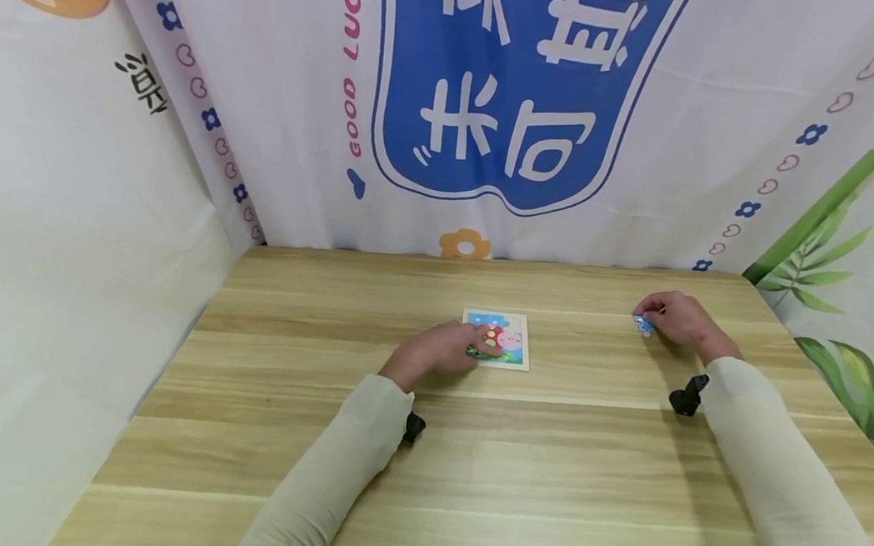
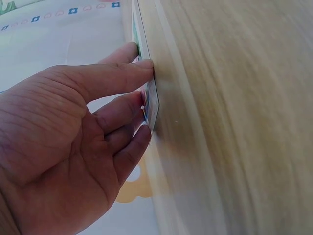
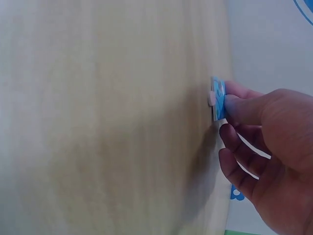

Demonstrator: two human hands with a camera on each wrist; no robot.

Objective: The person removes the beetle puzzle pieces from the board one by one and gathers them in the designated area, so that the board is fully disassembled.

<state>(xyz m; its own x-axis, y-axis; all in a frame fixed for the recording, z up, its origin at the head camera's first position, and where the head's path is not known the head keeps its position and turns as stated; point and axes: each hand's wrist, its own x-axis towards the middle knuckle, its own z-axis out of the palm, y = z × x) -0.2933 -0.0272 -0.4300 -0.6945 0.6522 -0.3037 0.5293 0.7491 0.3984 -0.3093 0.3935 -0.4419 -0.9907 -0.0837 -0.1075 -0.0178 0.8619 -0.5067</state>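
A small square jigsaw puzzle (image 1: pixel 516 357) with a pale frame and a pink cartoon pig lies flat on the wooden table. My left hand (image 1: pixel 445 349) rests on its left side, fingertips on the picture. From the left wrist view, the thumb of the left hand (image 2: pixel 73 127) touches the puzzle board's edge (image 2: pixel 154 105), with the fingers loosely bent. Off to the right, my right hand (image 1: pixel 676 317) pinches a blue jigsaw piece (image 1: pixel 643 324) between thumb and finger. The right wrist view shows this piece (image 3: pixel 219 100) on edge, close to the tabletop; whether it touches is unclear.
The wooden table (image 1: pixel 320 330) extends around both hands. A printed cloth (image 1: pixel 287 148) hangs along its back edge, and a white sheet (image 1: pixel 67 245) borders the left. Small black devices (image 1: pixel 688 397) are worn at both wrists.
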